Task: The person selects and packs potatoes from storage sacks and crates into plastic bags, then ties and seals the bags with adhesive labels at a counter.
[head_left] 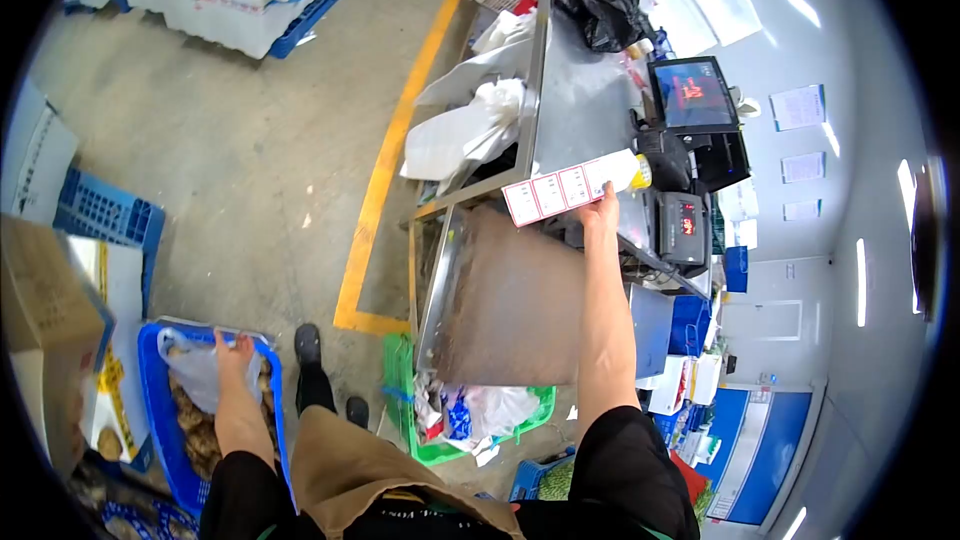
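My right hand (600,212) grips the edge of a long white strip of labels (548,195) with red-framed boxes. The strip's far end meets something yellow (642,172) beside the black machine. Low on the left, my left hand (236,350) is closed on a clear plastic bag (195,370), though its fingertips are partly hidden. Bag and hand are over a blue crate (152,410) of brown, lumpy produce (197,435) that I cannot identify.
A metal table (590,90) bears a black plastic bag (602,12), a screen (692,93) and a device with red digits (685,225). Below is a green crate (400,365) of wrappers. Cardboard boxes (50,310) stand left; a blue pallet (330,0) lies at the back.
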Available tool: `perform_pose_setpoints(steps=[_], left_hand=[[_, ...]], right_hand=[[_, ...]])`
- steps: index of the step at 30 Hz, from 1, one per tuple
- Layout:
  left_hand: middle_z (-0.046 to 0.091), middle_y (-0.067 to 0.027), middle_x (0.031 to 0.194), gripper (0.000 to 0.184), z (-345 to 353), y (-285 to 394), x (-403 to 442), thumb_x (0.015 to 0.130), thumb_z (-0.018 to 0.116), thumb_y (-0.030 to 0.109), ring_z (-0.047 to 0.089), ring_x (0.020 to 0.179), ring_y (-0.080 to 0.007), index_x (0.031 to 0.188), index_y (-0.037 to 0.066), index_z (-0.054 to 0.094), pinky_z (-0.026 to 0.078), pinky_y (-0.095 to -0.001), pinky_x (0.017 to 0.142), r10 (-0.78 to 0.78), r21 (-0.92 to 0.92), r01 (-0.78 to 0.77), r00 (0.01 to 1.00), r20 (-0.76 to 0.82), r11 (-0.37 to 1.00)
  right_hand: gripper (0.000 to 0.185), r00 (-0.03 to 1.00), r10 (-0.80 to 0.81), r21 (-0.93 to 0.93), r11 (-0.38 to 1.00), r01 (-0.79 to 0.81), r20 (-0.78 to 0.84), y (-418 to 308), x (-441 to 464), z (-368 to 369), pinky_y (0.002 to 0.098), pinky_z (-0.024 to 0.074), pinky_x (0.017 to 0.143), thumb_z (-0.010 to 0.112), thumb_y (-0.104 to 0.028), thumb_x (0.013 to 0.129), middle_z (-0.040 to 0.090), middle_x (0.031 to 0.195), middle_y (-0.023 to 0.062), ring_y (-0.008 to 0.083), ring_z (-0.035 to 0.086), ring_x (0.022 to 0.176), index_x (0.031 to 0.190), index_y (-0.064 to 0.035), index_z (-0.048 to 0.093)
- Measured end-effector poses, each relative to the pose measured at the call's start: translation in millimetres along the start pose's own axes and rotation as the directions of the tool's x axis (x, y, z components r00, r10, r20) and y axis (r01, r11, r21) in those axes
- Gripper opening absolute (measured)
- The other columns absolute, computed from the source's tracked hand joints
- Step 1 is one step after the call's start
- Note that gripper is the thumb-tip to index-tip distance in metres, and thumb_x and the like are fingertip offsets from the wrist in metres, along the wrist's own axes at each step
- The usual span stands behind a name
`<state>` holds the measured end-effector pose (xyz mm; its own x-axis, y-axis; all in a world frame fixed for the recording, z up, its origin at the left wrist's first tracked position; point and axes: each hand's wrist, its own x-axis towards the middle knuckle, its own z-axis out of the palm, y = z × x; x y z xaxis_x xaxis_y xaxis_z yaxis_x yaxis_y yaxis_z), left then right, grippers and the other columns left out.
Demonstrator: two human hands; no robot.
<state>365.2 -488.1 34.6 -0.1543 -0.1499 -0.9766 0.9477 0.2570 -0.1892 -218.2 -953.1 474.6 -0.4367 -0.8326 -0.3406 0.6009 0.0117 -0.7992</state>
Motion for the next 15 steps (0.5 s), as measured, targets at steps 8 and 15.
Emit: perform_pose_setpoints(steps=[8,15], left_hand=[[0.056,-0.0045,0.071,0.010,-66.0,7.7,4.3,0.084,0.057,0.018,0.055,0.064,-0.0176,0.084,0.009,0.056,0.049,-0.0326,0.056,0.688,0.139,-0.722,0.689,0.229,0.677],[0.031,0.0038,0.051,0.035,-124.4,-15.8,-138.2,0.096,0.046,0.024,0.037,0.048,-0.0125,0.122,0.001,0.049,0.047,-0.0363,0.084,0.694,-0.182,-0.680,0.719,0.020,0.710]], right_hand=[[0.031,0.941,0.007,-0.693,0.679,0.243,0.338,-7.9,91.3,-51.7,0.0438,0.0483,0.085,0.048,-0.024,0.090,0.061,0.110,0.0148,0.0306,0.059,0.098,0.110,-0.0015,0.058],[0.041,0.634,-0.455,-0.779,-0.403,0.480,0.625,10.2,13.9,-28.5,0.0423,0.0470,0.082,0.051,-0.029,0.088,0.064,0.103,0.0228,0.0377,0.061,0.092,0.109,0.0039,0.062]])
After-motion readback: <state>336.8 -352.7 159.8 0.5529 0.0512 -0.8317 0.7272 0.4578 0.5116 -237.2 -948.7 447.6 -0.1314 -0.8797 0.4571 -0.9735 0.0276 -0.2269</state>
